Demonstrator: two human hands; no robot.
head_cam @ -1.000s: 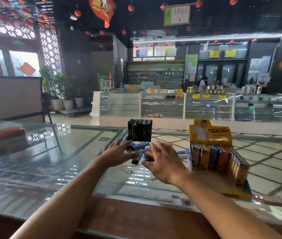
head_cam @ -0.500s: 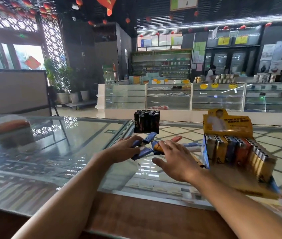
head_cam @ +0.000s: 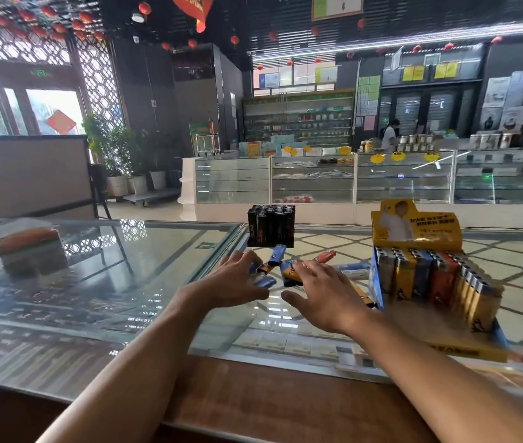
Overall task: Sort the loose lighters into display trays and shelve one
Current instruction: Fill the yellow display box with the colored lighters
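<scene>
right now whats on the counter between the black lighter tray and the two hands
In the head view, a few loose lighters lie on the glass counter between the black lighter tray and the left hand and right hand, mostly blue, some orange, partly under the fingertips.

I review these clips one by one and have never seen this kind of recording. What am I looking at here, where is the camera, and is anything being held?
No machine here: a person's two bare hands, filmed by a wide-angle camera worn on their head, looking forward and down. They stand at a glass counter in a shop. The left hand and right hand rest spread over a pile of loose lighters; neither shows a closed grip. Behind the pile stands a black tray of dark lighters. To the right sits a yellow display tray filled with upright coloured lighters.
</scene>
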